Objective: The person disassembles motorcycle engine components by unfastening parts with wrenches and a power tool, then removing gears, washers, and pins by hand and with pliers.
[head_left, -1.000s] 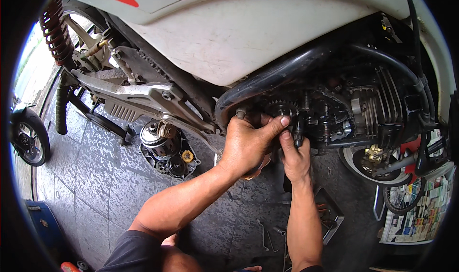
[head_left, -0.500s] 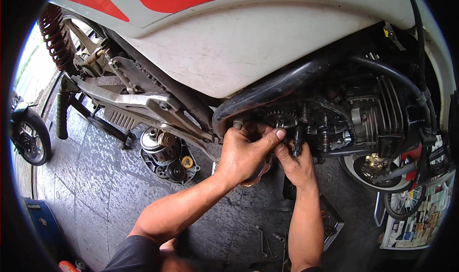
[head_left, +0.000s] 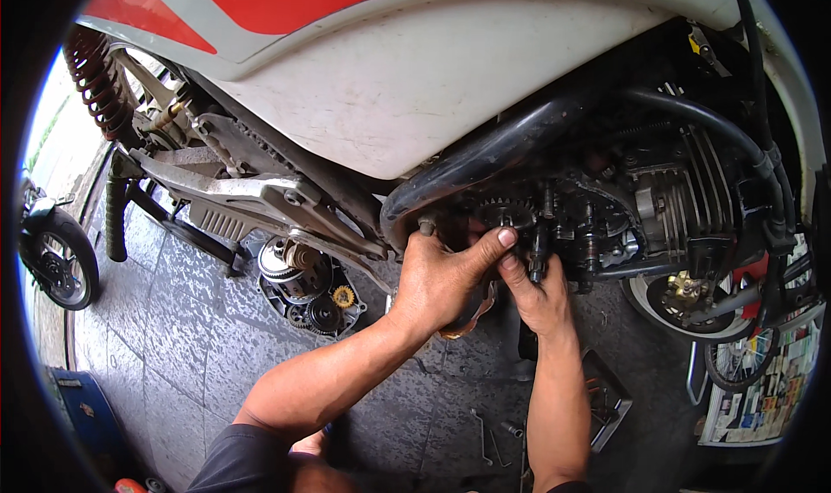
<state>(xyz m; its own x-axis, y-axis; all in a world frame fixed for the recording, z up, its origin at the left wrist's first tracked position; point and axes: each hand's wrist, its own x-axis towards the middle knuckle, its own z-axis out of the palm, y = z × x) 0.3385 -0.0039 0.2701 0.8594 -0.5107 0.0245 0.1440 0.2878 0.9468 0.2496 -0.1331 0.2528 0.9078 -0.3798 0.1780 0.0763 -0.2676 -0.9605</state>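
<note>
An opened motorcycle engine (head_left: 636, 199) with dark shafts and a toothed gear (head_left: 506, 206) sits below the black frame tube. My left hand (head_left: 441, 281) is closed at the gear's lower part, its thumb pressed just under the teeth and its fingertips hidden inside. Just to its right, my right hand (head_left: 537, 294) is closed beside an upright dark shaft (head_left: 539, 255), thumb tip meeting my left thumb's area; what its fingers grip is partly hidden.
The white and red body panel (head_left: 433, 69) hangs above. A removed cover (head_left: 351, 324) holding gears and a drum lies on the tiled floor, with wrenches (head_left: 482, 437) and a metal tray (head_left: 610, 411). A blue box (head_left: 86, 415) and another motorcycle (head_left: 56, 246) stand left.
The view has shifted slightly, so the engine and hands sit a little lower and further left. Both hands stay at the gear and shaft with little visible movement.
</note>
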